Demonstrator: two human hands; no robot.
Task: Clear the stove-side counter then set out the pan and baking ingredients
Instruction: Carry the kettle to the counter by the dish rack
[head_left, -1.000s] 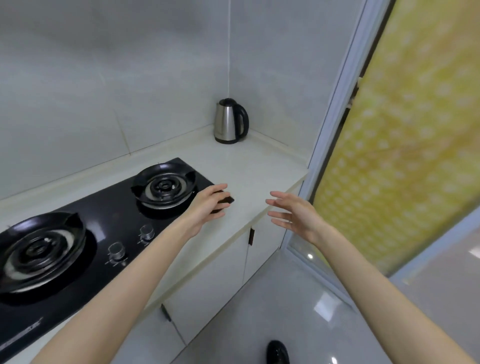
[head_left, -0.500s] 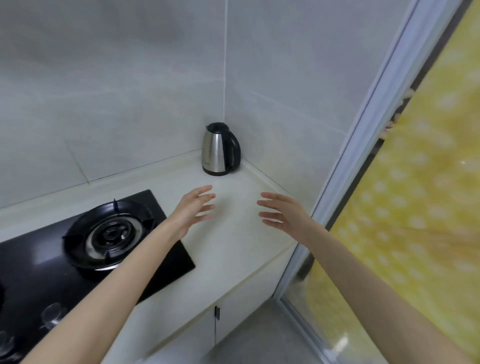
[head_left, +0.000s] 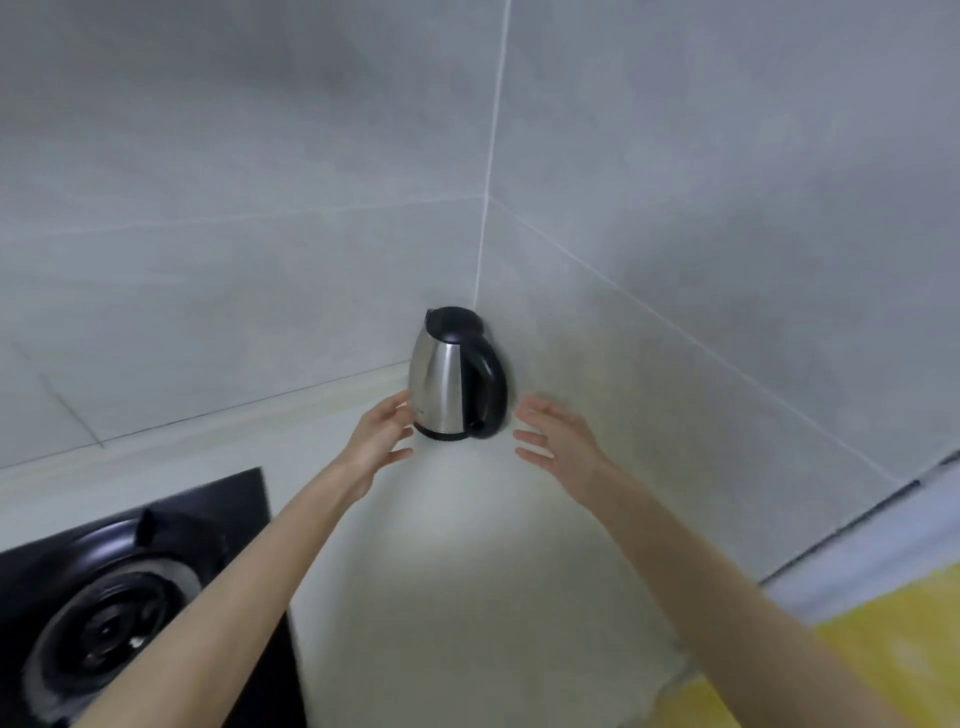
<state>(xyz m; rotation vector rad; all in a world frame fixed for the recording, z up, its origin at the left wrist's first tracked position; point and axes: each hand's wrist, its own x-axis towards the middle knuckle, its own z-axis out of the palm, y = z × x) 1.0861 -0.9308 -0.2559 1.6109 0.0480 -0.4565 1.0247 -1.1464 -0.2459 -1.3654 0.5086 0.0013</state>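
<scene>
While the steel kettle (head_left: 448, 384) stands upright at frame centre in the counter (head_left: 467, 545) corner, 2 hands flank it: left hand (head_left: 382, 436) spread open right at its side (contact unclear), right hand (head_left: 558, 441) open, apart, both empty.

The kettle (head_left: 452, 374) is set upright at the centre of the frame, on the counter (head_left: 467, 545), in the corner where the two tiled walls (head_left: 260, 208) meet. Its handle is turned to the right. The left hand (head_left: 382, 436) is held just left of the kettle's base; contact cannot be told. The right hand (head_left: 553, 441) is held to the right of the handle, apart from it. The hob (head_left: 249, 499) is found at the lower left, with a burner (head_left: 109, 623) on it. A door frame (head_left: 883, 540) and door panel (head_left: 857, 670) are seen at the lower right.
</scene>
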